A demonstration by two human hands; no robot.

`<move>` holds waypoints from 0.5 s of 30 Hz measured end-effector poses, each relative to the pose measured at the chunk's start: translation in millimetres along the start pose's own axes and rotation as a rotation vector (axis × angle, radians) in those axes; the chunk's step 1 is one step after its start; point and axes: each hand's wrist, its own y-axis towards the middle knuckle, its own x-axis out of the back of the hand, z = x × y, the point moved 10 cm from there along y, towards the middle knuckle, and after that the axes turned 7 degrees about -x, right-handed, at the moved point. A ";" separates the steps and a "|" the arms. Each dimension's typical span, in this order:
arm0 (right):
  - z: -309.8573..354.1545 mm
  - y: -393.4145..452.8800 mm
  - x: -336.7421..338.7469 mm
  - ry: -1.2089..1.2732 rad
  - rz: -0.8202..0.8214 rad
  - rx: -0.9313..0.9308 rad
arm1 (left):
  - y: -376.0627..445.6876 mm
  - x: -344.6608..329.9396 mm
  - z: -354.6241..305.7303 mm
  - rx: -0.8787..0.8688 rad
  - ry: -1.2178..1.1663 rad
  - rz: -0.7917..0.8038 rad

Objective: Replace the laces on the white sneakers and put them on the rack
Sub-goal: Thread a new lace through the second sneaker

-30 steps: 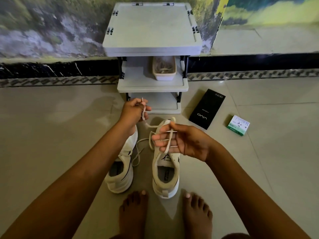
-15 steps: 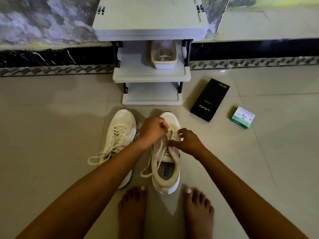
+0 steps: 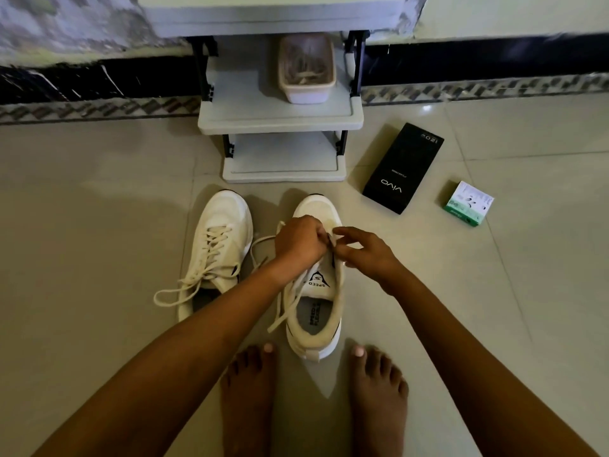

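Both grips are busy: left hand (image 3: 298, 240) curled round the lace (image 3: 284, 300), right hand (image 3: 364, 255) pinching it over the right sneaker (image 3: 318, 291), which sits on the floor before the rack (image 3: 280, 115). Looks like mid-lacing; next I'd thread the upper eyelets.

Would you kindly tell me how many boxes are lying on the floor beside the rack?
2. The black box lies on the tiles just right of the rack; the small green and white box lies further right. None seems hidden, though the rack may cover some floor.
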 end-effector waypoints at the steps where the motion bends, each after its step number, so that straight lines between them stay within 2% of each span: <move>1: -1.6 0.8 -0.3 0.012 0.011 -0.004 | -0.6 -2.5 2.3 0.018 -0.041 0.004; 4: -4.0 1.3 -2.6 0.049 0.038 -0.011 | -1.1 -8.2 8.7 0.079 -0.131 -0.019; 8: -3.5 2.0 -3.4 0.021 0.016 -0.010 | -6.7 -7.9 14.1 0.168 -0.206 -0.139; 11: -6.1 3.7 -2.8 0.117 0.035 -0.011 | -12.0 -4.4 14.3 0.192 -0.205 -0.212; 15: 7.7 6.4 8.7 -0.061 -0.184 0.105 | -10.8 0.9 8.9 0.122 -0.182 -0.202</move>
